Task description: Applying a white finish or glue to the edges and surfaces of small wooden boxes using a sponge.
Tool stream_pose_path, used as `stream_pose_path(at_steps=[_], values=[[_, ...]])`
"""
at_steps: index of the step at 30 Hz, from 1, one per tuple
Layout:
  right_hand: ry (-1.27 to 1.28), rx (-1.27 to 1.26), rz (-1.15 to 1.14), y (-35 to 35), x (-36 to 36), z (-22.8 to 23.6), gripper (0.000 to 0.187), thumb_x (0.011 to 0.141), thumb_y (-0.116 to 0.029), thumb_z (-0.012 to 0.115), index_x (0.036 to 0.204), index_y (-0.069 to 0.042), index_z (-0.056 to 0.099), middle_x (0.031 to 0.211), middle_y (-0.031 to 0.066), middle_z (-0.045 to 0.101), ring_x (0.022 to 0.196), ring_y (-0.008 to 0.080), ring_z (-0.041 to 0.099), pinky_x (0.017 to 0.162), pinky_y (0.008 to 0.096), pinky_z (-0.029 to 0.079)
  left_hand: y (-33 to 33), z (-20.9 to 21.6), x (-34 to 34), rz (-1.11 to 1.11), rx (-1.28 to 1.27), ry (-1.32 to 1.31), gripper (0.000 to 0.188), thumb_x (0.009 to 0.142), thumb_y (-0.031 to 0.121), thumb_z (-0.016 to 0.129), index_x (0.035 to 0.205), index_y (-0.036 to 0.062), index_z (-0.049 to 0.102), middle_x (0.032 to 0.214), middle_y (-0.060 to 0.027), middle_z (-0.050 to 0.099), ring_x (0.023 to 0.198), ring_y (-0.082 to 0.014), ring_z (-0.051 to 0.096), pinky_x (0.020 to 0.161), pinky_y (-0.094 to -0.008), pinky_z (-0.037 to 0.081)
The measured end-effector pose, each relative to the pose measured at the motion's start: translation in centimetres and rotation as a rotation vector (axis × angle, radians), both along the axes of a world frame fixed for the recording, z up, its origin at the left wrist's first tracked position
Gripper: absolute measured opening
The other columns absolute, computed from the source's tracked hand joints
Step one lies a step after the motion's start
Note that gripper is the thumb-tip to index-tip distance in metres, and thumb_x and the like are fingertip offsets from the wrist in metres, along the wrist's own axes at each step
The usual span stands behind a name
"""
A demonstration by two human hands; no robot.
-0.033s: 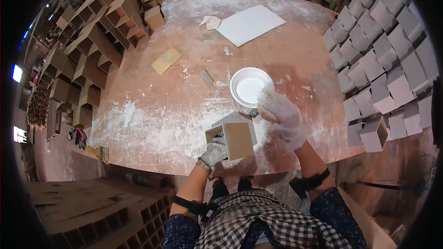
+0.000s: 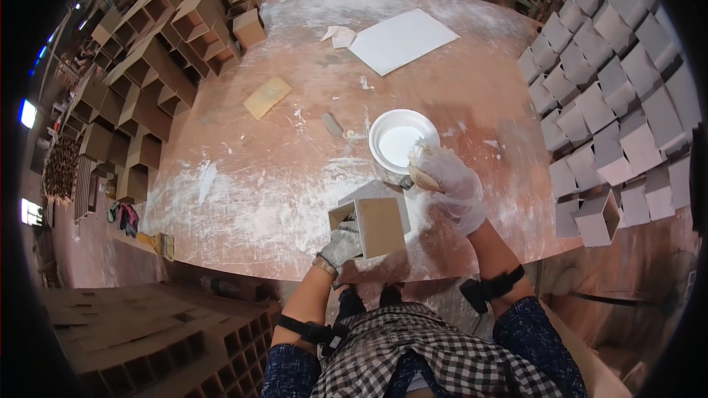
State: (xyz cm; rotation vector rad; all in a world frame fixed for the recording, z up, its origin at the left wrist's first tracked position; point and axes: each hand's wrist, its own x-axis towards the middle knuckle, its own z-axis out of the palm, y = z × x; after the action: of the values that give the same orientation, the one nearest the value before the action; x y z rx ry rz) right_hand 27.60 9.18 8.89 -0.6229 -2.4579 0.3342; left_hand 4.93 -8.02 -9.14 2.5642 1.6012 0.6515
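Note:
My left hand, in a grey knit glove, grips an open-ended cardboard box near the table's front edge. Its fingers reach inside the box, so their tips are hidden. The facing panel is bare brown; a greyish-white panel shows behind. My right hand, wrapped in a thin whitish plastic covering, is closed at the near right rim of a white bowl with white contents. A tan patch shows at its fingers, but I cannot make out what it holds. A small dark block lies just left of this hand.
White smears mark the table. A yellowish flat pad, a grey strip and a white sheet lie farther back. Brown boxes stack at left, greyish-white boxes at right. A brush rests at the front left edge.
My right hand has shifted very slightly at the bowl's rim. The left hand still grips the box, and the view has moved a touch.

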Motion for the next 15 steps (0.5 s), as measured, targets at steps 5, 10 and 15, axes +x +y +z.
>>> stream_pose_path(at_steps=[5,10,15], values=[[0.626,-1.291,0.170,-1.3,-1.6,0.1,0.053,0.067,-0.010,0.063,0.117,0.005,0.058,0.116,0.0137,0.062,0.112,0.0252,0.057,0.100,0.0354,0.044,-1.9,0.9,0.9,0.268,-0.213,0.517,0.027,0.080,0.022,0.055,0.095,0.0035,0.066,0.079,-0.0190,0.064,0.066,-0.0295,0.064,0.055,-0.0396,0.052],[0.713,-1.553,0.254,-1.7,0.2,-0.7,0.063,0.067,-0.027,0.074,0.116,0.009,0.056,0.108,0.0133,0.065,0.096,0.0217,0.065,0.088,0.0330,0.052,-3.7,-2.7,-2.7,0.223,-0.310,-0.129,0.033,0.080,0.023,0.056,0.106,0.0039,0.063,0.093,-0.0179,0.066,0.079,-0.0317,0.065,0.069,-0.0407,0.052],[0.707,-1.554,0.103,-4.3,3.1,-2.6,0.068,0.073,-0.040,0.076,0.118,0.005,0.054,0.113,0.0116,0.063,0.102,0.0225,0.062,0.088,0.0347,0.052,-5.8,-0.7,-5.6,0.273,-0.459,-0.413,0.040,0.083,0.026,0.057,0.116,0.0035,0.059,0.104,-0.0192,0.064,0.089,-0.0339,0.063,0.077,-0.0407,0.052]])
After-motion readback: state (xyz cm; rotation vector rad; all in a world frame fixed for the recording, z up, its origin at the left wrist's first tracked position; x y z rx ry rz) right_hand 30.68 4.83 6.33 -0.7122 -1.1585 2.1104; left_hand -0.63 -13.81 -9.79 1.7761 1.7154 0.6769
